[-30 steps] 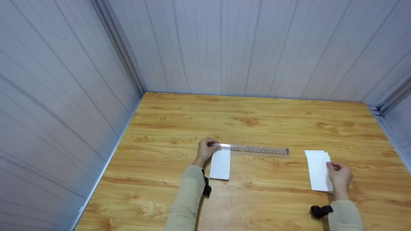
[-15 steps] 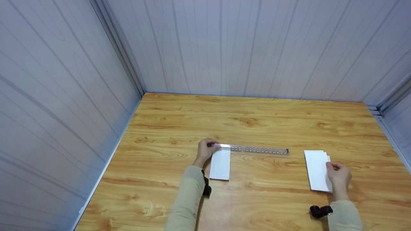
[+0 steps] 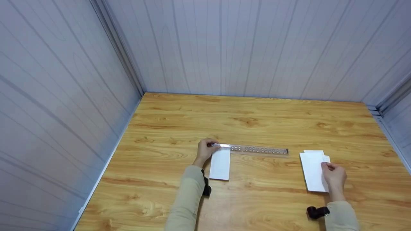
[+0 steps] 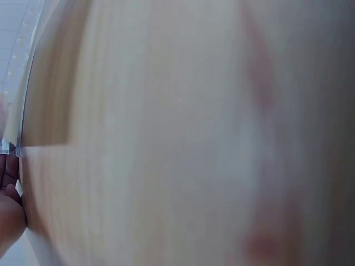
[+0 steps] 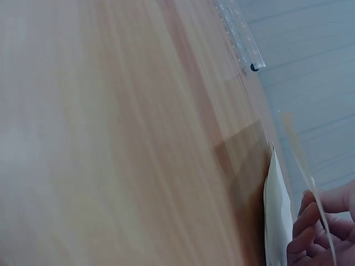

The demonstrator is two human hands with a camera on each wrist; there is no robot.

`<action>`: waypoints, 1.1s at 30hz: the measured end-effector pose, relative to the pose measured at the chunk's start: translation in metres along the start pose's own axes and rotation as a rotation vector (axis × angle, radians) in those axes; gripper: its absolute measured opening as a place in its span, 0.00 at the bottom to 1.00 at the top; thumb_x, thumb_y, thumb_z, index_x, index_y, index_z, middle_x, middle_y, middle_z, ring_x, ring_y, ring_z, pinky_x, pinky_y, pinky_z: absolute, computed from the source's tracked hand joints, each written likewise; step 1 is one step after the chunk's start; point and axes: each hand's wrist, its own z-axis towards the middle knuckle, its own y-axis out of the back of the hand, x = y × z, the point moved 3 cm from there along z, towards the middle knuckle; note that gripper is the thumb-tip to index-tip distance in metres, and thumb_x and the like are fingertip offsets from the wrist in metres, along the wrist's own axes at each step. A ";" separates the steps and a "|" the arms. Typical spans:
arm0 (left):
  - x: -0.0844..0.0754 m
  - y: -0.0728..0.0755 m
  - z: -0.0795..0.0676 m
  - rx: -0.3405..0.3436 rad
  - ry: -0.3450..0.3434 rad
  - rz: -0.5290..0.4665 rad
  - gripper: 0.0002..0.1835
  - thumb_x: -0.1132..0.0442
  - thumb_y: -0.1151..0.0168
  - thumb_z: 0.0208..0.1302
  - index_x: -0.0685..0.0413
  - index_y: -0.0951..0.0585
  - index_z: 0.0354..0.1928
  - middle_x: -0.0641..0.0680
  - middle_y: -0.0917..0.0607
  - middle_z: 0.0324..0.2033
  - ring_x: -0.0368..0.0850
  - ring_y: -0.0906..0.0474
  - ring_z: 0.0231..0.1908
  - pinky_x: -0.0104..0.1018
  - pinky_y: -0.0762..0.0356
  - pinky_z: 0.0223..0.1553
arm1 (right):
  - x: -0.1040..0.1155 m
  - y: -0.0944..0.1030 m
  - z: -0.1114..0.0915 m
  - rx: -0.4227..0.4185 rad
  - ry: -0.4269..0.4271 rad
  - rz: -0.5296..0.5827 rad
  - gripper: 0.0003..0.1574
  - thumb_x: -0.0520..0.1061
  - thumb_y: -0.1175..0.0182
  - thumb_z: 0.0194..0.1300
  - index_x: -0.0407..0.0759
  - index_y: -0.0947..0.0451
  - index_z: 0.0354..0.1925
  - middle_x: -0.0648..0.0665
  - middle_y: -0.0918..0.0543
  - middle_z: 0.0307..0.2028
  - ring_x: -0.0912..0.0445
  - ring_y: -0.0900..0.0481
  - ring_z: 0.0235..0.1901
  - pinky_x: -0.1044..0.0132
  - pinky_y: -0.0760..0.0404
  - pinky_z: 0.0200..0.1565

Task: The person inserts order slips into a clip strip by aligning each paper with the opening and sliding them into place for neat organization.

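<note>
My left hand [image 3: 204, 150] pinches the left end of a clear plastic ruler [image 3: 263, 149], which stretches sideways across the table. Under that end, the ruler overlaps the top of a white paper slip [image 3: 220, 166]. In the left wrist view, the ruler [image 4: 22, 44] and part of the left hand [image 4: 8, 205] show at the left edge. Farther right, my right hand [image 3: 334, 175] pinches one white paper sheet [image 3: 311, 173] by its right side. That sheet lies over other papers [image 3: 327, 159] in the head view. The right wrist view shows it lifted apart from the paper stack [image 5: 277, 216].
The wooden table [image 3: 257, 202] runs back to a pale panelled wall [image 3: 237, 48]. Another panelled wall [image 3: 57, 96] bounds its left side. Black wrist cameras [image 3: 318, 212] sit at both cuffs.
My right hand has shifted slightly left, carrying the top sheet with it, so more of the papers beneath shows at the top and right. The left hand, ruler and left slip stay put.
</note>
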 end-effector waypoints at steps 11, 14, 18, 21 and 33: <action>0.017 -0.002 0.005 -0.005 0.003 0.024 0.08 0.74 0.34 0.45 0.74 0.20 0.29 0.66 0.19 0.27 0.57 0.25 0.31 0.36 0.28 0.32 | 0.005 -0.010 -0.002 0.037 0.011 0.008 0.25 0.46 0.50 0.62 0.23 0.28 0.44 0.32 0.23 0.33 0.43 0.29 0.38 0.62 0.34 0.35; 0.002 0.000 0.001 -0.004 -0.006 -0.014 0.08 0.78 0.35 0.45 0.78 0.21 0.29 0.71 0.21 0.28 0.64 0.26 0.32 0.46 0.27 0.34 | 0.006 -0.013 -0.004 0.032 0.023 0.003 0.24 0.46 0.49 0.62 0.23 0.28 0.43 0.32 0.23 0.33 0.44 0.29 0.37 0.63 0.34 0.35; -0.008 0.001 -0.002 -0.005 -0.008 -0.008 0.08 0.79 0.36 0.45 0.80 0.23 0.29 0.73 0.22 0.28 0.67 0.27 0.33 0.45 0.27 0.34 | 0.009 -0.016 -0.006 0.011 0.056 -0.005 0.22 0.45 0.47 0.60 0.24 0.26 0.40 0.39 0.21 0.26 0.53 0.28 0.29 0.64 0.34 0.33; -0.008 0.001 -0.003 -0.007 0.000 -0.008 0.09 0.79 0.37 0.46 0.81 0.23 0.30 0.73 0.22 0.29 0.67 0.27 0.34 0.40 0.27 0.35 | 0.011 -0.018 -0.007 0.001 0.069 -0.002 0.21 0.44 0.46 0.59 0.24 0.25 0.39 0.44 0.21 0.23 0.59 0.30 0.25 0.64 0.34 0.33; 0.010 -0.002 0.003 -0.005 0.027 0.008 0.08 0.77 0.35 0.45 0.76 0.21 0.30 0.68 0.20 0.28 0.60 0.24 0.33 0.40 0.26 0.35 | 0.016 -0.024 -0.005 0.022 0.071 -0.002 0.19 0.43 0.47 0.60 0.25 0.25 0.39 0.44 0.21 0.23 0.57 0.29 0.26 0.63 0.34 0.34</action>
